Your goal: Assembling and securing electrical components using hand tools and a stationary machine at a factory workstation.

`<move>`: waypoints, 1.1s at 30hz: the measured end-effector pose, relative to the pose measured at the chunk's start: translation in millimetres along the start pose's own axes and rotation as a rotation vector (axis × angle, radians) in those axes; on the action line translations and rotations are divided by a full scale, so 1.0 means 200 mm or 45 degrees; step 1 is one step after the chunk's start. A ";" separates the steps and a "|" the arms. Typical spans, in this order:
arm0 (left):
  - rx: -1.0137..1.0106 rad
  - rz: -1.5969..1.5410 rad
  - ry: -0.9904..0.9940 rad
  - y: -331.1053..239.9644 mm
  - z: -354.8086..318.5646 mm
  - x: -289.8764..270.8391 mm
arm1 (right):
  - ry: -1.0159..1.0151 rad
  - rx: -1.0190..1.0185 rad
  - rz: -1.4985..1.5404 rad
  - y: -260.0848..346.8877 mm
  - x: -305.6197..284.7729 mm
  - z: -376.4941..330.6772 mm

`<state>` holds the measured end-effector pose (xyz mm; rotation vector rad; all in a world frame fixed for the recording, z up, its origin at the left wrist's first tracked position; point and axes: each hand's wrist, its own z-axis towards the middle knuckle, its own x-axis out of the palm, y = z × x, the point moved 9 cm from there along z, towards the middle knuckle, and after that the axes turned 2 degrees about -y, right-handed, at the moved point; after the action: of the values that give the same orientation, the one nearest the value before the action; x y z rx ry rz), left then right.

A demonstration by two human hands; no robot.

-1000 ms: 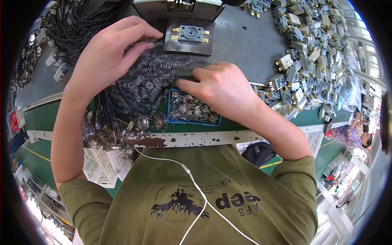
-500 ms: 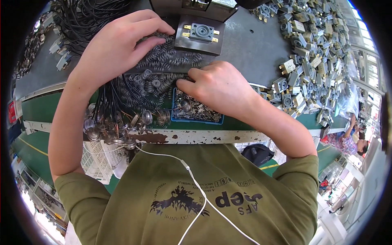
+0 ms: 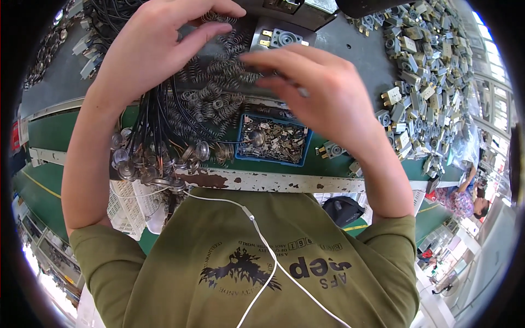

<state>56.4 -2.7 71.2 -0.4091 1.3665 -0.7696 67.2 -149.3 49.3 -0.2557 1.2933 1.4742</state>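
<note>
My left hand (image 3: 158, 41) is over the far left of the bench. Its thumb and forefinger close around a small bunch of coil springs (image 3: 219, 18). My right hand (image 3: 328, 87), partly blurred, reaches left with forefinger and thumb apart beside the pile of coil springs (image 3: 219, 82). A small bright spot under its fingers is too unclear to name. Behind the right hand, a grey switch housing (image 3: 286, 38) with brass tabs sits on a metal block, its near side hidden. The blue tray (image 3: 270, 159) of small metal pieces stands nearer me.
Many grey switch housings (image 3: 421, 93) are heaped along the right. Black wires (image 3: 158, 109) with round metal discs (image 3: 147, 167) hang over the near edge at left. A dark machine part (image 3: 306, 15) stands at the back. Chipped white bench edge (image 3: 262, 183) runs before me. Another person (image 3: 465, 202) is far right.
My left hand has moved farther away, the springs between its fingers. My right hand has lifted from the blue tray and its fingers have spread. The view has shifted slightly.
</note>
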 end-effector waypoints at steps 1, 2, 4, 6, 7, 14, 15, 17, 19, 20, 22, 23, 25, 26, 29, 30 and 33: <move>-0.045 -0.016 0.024 0.02 0.00 0.01 | 0.006 -0.003 0.002 0.00 -0.05 -0.04; -0.046 -0.022 0.022 0.02 0.00 0.01 | 0.138 0.058 -0.105 -0.02 -0.05 -0.10; 0.115 0.100 0.035 -0.03 0.01 0.03 | 0.278 0.054 -0.255 -0.07 -0.03 -0.21; 0.204 0.099 0.012 0.04 -0.02 0.07 | 0.356 0.003 -0.343 -0.04 0.04 -0.26; 0.287 0.102 -0.009 0.05 -0.03 0.08 | 0.433 -0.052 -0.422 -0.02 0.09 -0.27; 0.296 0.169 -0.006 0.08 -0.05 0.09 | 0.792 -0.260 -0.512 -0.04 0.29 -0.24; 0.279 0.137 0.010 0.08 -0.05 0.09 | 0.785 -0.274 -0.519 -0.04 0.30 -0.23; 0.261 0.111 0.015 0.08 -0.05 0.09 | 0.819 -0.282 -0.491 -0.03 0.30 -0.23; 0.285 0.075 -0.067 0.06 -0.05 0.07 | 0.774 -0.242 -0.476 0.00 0.23 -0.22; 0.281 0.076 -0.069 0.06 -0.05 0.06 | 0.732 -0.190 -0.454 0.01 0.20 -0.20; 0.269 0.063 -0.078 0.06 -0.05 0.04 | 0.613 -0.171 -0.451 0.01 0.12 -0.09; 0.272 0.052 -0.065 0.05 -0.05 0.03 | 0.492 -0.138 -0.459 0.01 0.07 -0.04; 0.223 0.093 -0.026 0.07 -0.05 0.02 | 0.281 -0.116 -0.438 -0.01 0.02 0.07; 0.219 0.073 -0.035 0.08 -0.05 0.02 | 0.224 -0.104 -0.440 0.00 0.00 0.09; 0.279 0.151 -0.023 0.06 -0.04 0.03 | 0.251 -0.186 -0.368 -0.01 0.00 -0.02; 0.274 0.149 -0.026 0.06 -0.04 0.04 | 0.492 -0.165 -0.437 -0.02 0.06 -0.09; 0.277 0.101 -0.017 0.05 -0.02 0.05 | 0.605 -0.167 -0.392 -0.03 0.15 -0.22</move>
<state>54.5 -1.6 57.2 -0.1879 1.2633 -0.8382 40.2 -169.3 7.0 -0.8947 1.4494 1.2730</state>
